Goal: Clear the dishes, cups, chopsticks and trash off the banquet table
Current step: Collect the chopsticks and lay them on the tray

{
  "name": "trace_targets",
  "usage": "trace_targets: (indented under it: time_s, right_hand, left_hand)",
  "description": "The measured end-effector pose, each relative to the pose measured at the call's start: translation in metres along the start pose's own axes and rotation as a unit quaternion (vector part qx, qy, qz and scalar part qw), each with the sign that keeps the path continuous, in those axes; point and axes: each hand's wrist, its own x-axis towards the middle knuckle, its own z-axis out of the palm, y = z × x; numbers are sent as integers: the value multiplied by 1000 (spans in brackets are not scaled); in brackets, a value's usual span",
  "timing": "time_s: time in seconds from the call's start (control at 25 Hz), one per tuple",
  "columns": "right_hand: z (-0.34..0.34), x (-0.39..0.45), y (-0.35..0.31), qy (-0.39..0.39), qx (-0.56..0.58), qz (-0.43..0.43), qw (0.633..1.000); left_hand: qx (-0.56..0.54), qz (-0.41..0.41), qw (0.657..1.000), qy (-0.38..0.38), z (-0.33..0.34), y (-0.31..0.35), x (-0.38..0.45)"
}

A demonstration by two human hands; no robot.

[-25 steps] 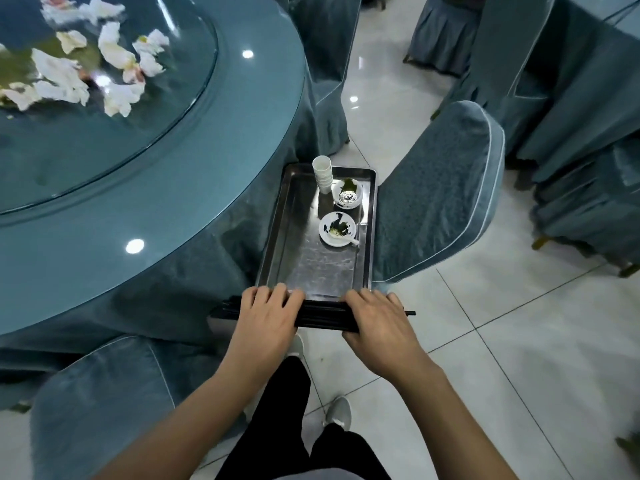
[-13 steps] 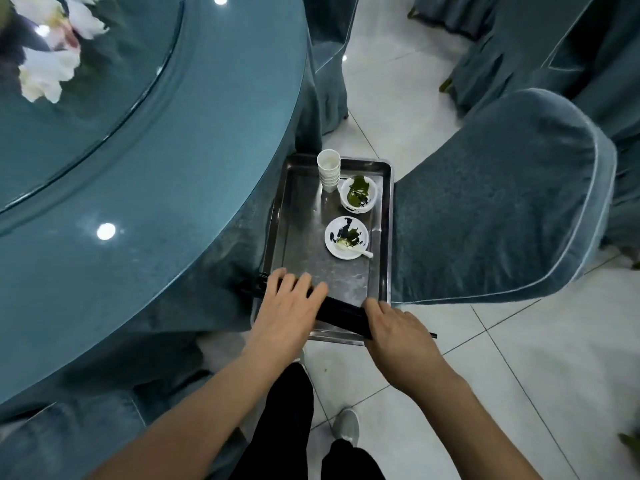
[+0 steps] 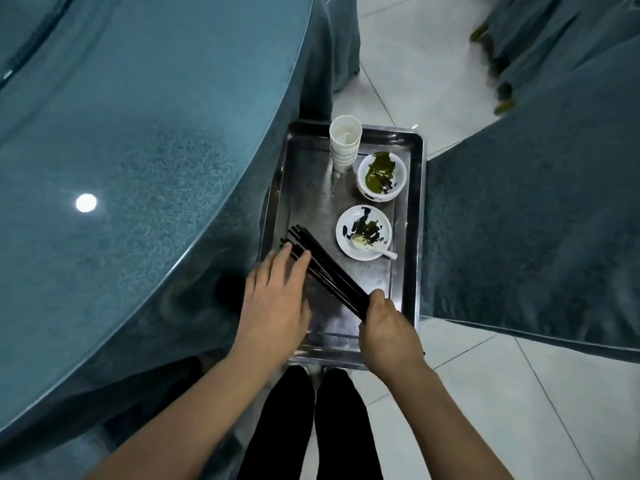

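A steel tray (image 3: 304,181) sits low between the round table and a chair. A bundle of black chopsticks (image 3: 325,270) lies slanted across its near half. My right hand (image 3: 389,332) grips the bundle's near end. My left hand (image 3: 275,299) lies flat with straight fingers, its fingertips touching the far ends of the chopsticks. On the tray's far side stand a stack of white cups (image 3: 344,143), a white bowl (image 3: 381,176) with green leftovers, and a white plate (image 3: 363,232) with scraps and a white spoon (image 3: 372,245).
The round table under a teal cloth and glass top (image 3: 138,150) fills the left. A teal-covered chair (image 3: 530,237) stands tight against the tray's right side. More covered chairs (image 3: 561,39) are at the far right. White floor tiles (image 3: 519,393) lie at the near right.
The chopsticks went from lying crosswise over the tray's near edge to slanting inside the tray. My left hand slid forward to their far tips. My view moved closer over the tray.
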Motion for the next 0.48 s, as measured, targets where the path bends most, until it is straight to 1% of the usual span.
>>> trace_targets:
  time_s: [0.08,0.12,0.16,0.24,0.28,0.36,0.4,0.48]
  right_hand:
    - [15,30,-2,-18,36,20,999]
    - [21,45,-4,-25,54,29,998]
    - [28,58,-4,-33,70,37,996]
    - [39,85,-4,-47,95,54,993]
    - [44,97,-5,-54,104,64,991]
    - [53,119,-7,-69,126,80,986]
    - [58,130,-8,-75,141,86,983]
    - [67,148,-11,-81,182,98,975]
  left_hand:
    - [-124,-49,990,-45,31,-5,9]
    - [-205,-83,973,-69,45,-7,17]
    - [-283,-123,947,-92,60,-7,26]
    - [-406,-206,882,-124,85,-4,51]
    - [-456,-243,847,-122,94,-2,64]
    - [-540,-303,780,-95,110,3,92]
    - [-565,-322,756,-77,117,3,107]
    - [-585,-334,736,-70,124,3,129]
